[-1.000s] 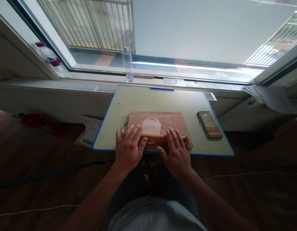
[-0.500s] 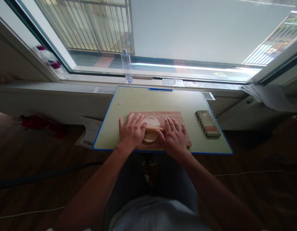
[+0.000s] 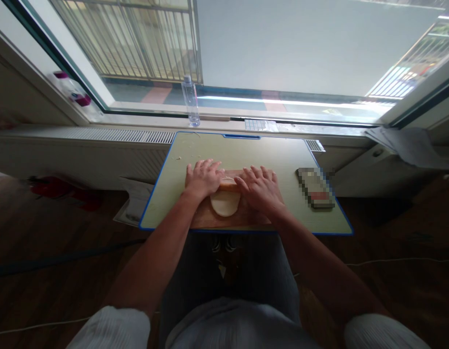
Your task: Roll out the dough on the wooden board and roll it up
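Window bay: big pane (image 3: 282,53) up front, radiator grille (image 3: 137,134) under it, pale green table (image 3: 162,194) with blue edging set against the sill side. Probably parked there for daylight.

Wooden cutting board (image 3: 217,223) sits at the table's near edge, around the middle — likely so both arms can press down without a long reach. Flat dough round (image 3: 225,204) lies on the board, most of it on the near side of the rolling pin (image 3: 228,186); only a thin strip shows past the pin.

Left hand (image 3: 203,178) and right hand (image 3: 261,189) are palm-down over the two ends of the pin, fingers stretched toward the far edge, not curled round the wood. Grip reads as flat hands bearing on it, not a clamp; palm contact itself is hidden. The wide spread presumably evens the load and leaves the middle of the pin on the dough.

Phone-like slab (image 3: 316,189), pixelated, is by the right edge, apart from the board — looks parked away from flour. Small scraps (image 3: 178,158) lie toward the far left corner. Clear bottle (image 3: 191,103) stands on the sill past that corner.
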Demonstrator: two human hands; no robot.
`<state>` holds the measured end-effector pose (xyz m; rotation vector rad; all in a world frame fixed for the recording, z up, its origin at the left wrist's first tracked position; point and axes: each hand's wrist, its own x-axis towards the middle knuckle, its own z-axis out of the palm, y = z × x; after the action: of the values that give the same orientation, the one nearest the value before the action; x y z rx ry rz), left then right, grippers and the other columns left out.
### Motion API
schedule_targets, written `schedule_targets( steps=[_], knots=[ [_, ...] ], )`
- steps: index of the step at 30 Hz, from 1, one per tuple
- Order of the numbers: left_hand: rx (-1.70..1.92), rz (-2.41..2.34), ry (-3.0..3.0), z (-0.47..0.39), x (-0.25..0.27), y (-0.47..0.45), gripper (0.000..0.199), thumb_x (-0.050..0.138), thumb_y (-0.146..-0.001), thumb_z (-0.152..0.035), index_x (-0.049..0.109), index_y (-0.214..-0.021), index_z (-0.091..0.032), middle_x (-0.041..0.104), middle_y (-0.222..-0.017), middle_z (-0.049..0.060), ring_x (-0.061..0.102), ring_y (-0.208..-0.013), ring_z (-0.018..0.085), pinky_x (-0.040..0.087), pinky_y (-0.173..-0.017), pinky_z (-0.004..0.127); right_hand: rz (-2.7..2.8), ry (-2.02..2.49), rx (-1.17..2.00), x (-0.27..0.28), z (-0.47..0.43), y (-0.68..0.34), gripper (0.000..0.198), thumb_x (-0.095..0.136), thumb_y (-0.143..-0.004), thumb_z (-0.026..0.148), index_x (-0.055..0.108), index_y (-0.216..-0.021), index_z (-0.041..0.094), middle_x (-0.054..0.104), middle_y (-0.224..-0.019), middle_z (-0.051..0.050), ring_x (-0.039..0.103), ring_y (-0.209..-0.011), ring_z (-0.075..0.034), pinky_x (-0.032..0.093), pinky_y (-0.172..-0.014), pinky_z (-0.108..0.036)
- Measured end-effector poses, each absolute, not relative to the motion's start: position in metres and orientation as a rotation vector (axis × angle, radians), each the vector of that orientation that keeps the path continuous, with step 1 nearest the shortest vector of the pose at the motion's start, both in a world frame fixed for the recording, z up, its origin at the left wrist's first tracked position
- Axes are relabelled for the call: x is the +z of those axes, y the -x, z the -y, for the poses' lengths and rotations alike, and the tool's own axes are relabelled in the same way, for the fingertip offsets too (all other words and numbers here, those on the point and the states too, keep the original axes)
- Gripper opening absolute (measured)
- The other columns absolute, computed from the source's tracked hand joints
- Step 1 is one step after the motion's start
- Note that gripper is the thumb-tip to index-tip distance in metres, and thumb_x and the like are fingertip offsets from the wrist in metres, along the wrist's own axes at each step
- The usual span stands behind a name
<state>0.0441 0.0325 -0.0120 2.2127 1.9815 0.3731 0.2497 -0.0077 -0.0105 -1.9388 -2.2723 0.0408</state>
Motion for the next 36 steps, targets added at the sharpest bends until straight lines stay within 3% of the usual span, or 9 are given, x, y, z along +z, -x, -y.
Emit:
schedule_targets(
  steps=[10,21,24,29,36],
  knots=[
    [0.153,-1.955,-2.165,-0.058,-0.004,-0.046,0.059,0.031,-0.109,-0.058,0.060,-0.155,-0.036,0.052,-0.170,0.004,0.045,-0.156,0.032,0.031,-0.131,0.062,2.235,2.018,0.189,-0.009,-0.025,-0.252,0.077,0.029,-0.109,0.075,0.051,-0.166,0.028,0.044,-0.175,-0.009,0.032,-0.163,-0.041,0.026,-0.130,-0.067],
    [0.123,-1.949,-2.158,-0.073,-0.005,-0.047,0.057,0.032,-0.108,-0.057,0.065,-0.149,-0.035,0.056,-0.167,0.005,0.051,-0.149,0.033,0.036,-0.127,0.063,2.122,2.000,0.297,-0.011,-0.045,-0.255,0.069,0.037,-0.109,0.069,0.060,-0.158,0.026,0.057,-0.165,-0.007,0.043,-0.156,-0.034,0.033,-0.128,-0.058],
    [0.118,-1.950,-2.165,-0.069,-0.004,-0.048,0.056,0.032,-0.108,-0.055,0.063,-0.150,-0.036,0.055,-0.167,0.005,0.049,-0.151,0.033,0.034,-0.128,0.063,2.061,2.037,0.389,-0.004,-0.049,-0.256,0.068,0.038,-0.109,0.069,0.062,-0.155,0.025,0.060,-0.162,-0.009,0.047,-0.152,-0.033,0.035,-0.126,-0.055],
    [0.082,-1.987,-2.215,-0.068,0.010,-0.049,0.058,0.046,-0.104,-0.058,0.062,-0.153,-0.031,0.055,-0.167,0.009,0.046,-0.154,0.034,0.028,-0.131,0.064,2.135,2.009,0.191,0.005,-0.052,-0.256,0.066,0.052,-0.105,0.067,0.064,-0.151,0.021,0.063,-0.158,-0.015,0.046,-0.152,-0.036,0.027,-0.128,-0.062],
    [0.099,-2.045,-2.022,-0.087,0.007,-0.040,0.061,0.042,-0.104,-0.061,0.062,-0.153,-0.031,0.055,-0.167,0.010,0.050,-0.153,0.032,0.039,-0.128,0.054,2.107,2.060,0.423,-0.002,-0.067,-0.260,0.066,0.043,-0.107,0.067,0.067,-0.149,0.023,0.063,-0.159,-0.013,0.052,-0.149,-0.035,0.036,-0.125,-0.057]
  ],
)
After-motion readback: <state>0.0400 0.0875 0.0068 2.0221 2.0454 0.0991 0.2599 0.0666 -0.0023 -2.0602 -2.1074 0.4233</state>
